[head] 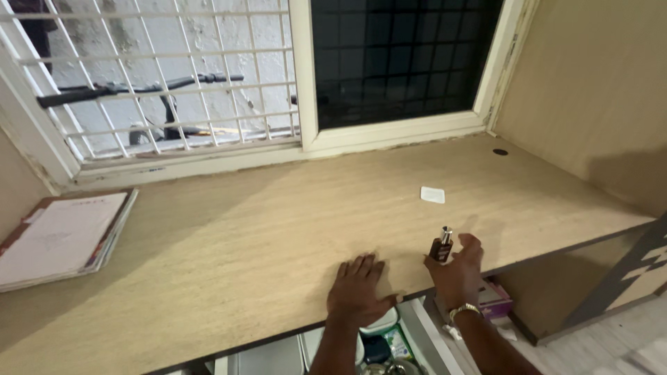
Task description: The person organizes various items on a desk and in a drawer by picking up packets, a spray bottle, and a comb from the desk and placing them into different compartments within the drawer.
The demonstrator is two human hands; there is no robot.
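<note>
Head view: small dark bottle partly hidden by right hand.

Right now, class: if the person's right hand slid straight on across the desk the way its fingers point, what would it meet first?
The right hand, holding a small dark bottle, points toward the window. Probably the small white square pad lies first in that line, though depth and exact alignment are uncertain; past it stands the window frame.

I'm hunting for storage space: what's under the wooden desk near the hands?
Under the desk edge, an open drawer shows small containers, with a pink box to its right. The desktop and both hands, left and right, cover the rest.
</note>
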